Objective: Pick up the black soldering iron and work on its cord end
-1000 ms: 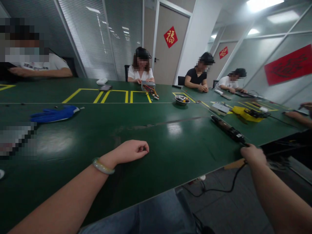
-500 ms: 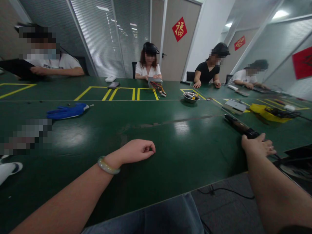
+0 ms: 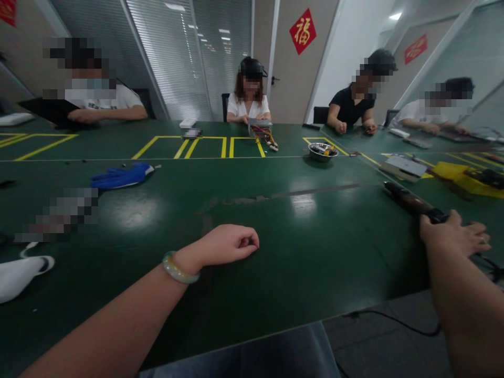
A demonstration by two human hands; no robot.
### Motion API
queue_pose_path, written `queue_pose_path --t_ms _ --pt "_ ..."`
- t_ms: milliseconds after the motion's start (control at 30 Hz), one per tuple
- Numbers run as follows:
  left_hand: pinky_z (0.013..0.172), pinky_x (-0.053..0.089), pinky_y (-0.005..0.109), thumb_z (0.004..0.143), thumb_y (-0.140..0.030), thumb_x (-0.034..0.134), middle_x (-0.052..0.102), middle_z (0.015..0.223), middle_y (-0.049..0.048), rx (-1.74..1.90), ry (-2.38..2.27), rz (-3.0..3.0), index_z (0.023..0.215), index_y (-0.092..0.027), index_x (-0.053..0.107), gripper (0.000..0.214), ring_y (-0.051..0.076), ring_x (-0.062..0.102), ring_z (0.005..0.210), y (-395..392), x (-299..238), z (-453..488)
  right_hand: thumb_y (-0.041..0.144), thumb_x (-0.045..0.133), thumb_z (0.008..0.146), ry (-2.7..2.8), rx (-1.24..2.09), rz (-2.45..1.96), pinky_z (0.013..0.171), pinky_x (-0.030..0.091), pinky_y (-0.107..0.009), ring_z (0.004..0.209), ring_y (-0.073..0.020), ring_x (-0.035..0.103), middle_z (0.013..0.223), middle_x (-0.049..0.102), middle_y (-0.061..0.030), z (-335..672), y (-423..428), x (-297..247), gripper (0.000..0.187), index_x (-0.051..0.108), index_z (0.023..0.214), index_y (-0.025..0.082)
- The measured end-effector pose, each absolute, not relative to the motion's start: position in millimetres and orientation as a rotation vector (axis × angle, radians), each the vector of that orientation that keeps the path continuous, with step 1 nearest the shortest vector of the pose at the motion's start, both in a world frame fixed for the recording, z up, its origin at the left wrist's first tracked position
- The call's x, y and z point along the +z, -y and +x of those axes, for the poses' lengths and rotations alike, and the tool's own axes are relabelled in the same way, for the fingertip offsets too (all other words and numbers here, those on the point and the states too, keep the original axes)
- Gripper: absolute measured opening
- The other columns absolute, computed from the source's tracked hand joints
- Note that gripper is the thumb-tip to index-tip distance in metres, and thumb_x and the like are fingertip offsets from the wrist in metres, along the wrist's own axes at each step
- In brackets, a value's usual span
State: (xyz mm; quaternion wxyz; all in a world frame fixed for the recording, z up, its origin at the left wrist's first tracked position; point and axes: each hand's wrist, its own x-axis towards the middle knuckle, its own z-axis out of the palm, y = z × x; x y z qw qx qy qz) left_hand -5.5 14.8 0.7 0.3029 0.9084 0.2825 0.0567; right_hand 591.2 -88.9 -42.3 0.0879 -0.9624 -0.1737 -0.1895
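Note:
My left hand (image 3: 230,245) rests on the green table with its fingers curled in, and nothing shows in them. A pale bangle (image 3: 179,269) is round that wrist. Over on the right, my right hand (image 3: 452,233) is at the near end of a long dark tool with a brownish barrel (image 3: 413,202), lying on the table. Its fingers are spread apart, and the thumb side is against or very near the tool's end. Whether the palm presses on the tool is hidden. A dark cord (image 3: 488,262) shows beside this hand.
A blue glove (image 3: 122,176) and a white object (image 3: 19,278) lie at left. Ahead stands a metal bowl (image 3: 323,152) of small parts. A flat metallic box (image 3: 403,167) and yellow bag (image 3: 468,176) lie at right. Several people sit across; one handles a wired grey box (image 3: 260,125).
The view has shifted, so the tool and my right hand appear further right. My right hand's fingers look more spread. My left hand keeps its curled pose on the table.

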Motion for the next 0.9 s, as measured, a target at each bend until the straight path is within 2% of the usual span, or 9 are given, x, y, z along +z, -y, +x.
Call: queue_pose_path --t_ms 100,367,567,767,900 --pt "0.057 0.034 0.021 0.088 -0.038 0.053 0.062 0.076 -0.0025 0.155 -0.754 2.413 0.099 -0.025 0.066 0.021 0.011 0.054 0.064 -15.3 0.0 -5.3 0.078 0.030 0.084 0.423 -0.494 -2.773 0.097 0.019 -0.056 0.127 -0.0416 0.027 0.137 0.031 -0.0260 602.1 88.7 -46.1 0.081 0.042 0.145 0.025" --pt "0.056 0.033 0.022 0.087 -0.036 0.055 0.061 0.073 -0.0034 0.200 -0.735 2.420 0.098 -0.026 0.067 0.019 0.011 0.054 0.064 -15.4 -0.7 -7.9 0.078 0.034 0.081 0.442 -0.430 -2.757 0.094 0.024 -0.060 0.123 -0.0434 0.033 0.132 0.038 -0.0292 610.9 94.9 -48.9 0.081 0.050 0.139 0.023" --pt "0.056 0.032 0.022 0.086 -0.034 0.057 0.061 0.072 -0.0045 0.276 -0.684 2.485 0.098 -0.028 0.067 0.017 0.011 0.053 0.063 -14.6 -2.5 -12.4 0.081 0.032 0.077 0.443 -0.443 -2.774 0.093 0.027 -0.059 0.124 -0.0440 0.037 0.131 0.041 -0.0283 590.8 106.9 -48.6 0.085 0.050 0.139 0.026" --pt "0.055 0.032 0.023 0.086 -0.036 0.057 0.062 0.072 -0.0048 0.318 -0.669 2.506 0.095 -0.028 0.067 0.016 0.012 0.055 0.064 -12.9 -2.0 -16.3 0.084 0.022 0.072 0.509 -0.428 -2.813 0.090 0.030 -0.060 0.122 -0.0459 0.041 0.130 0.043 -0.0248 554.7 141.4 -48.8 0.089 0.045 0.141 0.033" --pt "0.054 0.032 0.023 0.085 -0.037 0.058 0.063 0.072 -0.0045 0.361 -0.660 2.529 0.094 -0.028 0.067 0.016 0.012 0.055 0.063 -12.9 -4.1 -18.6 0.085 0.023 0.071 0.702 -0.430 -2.817 0.084 0.036 -0.059 0.117 -0.0459 0.047 0.128 0.047 -0.0221 526.2 164.6 -48.1 0.086 0.043 0.141 0.038"
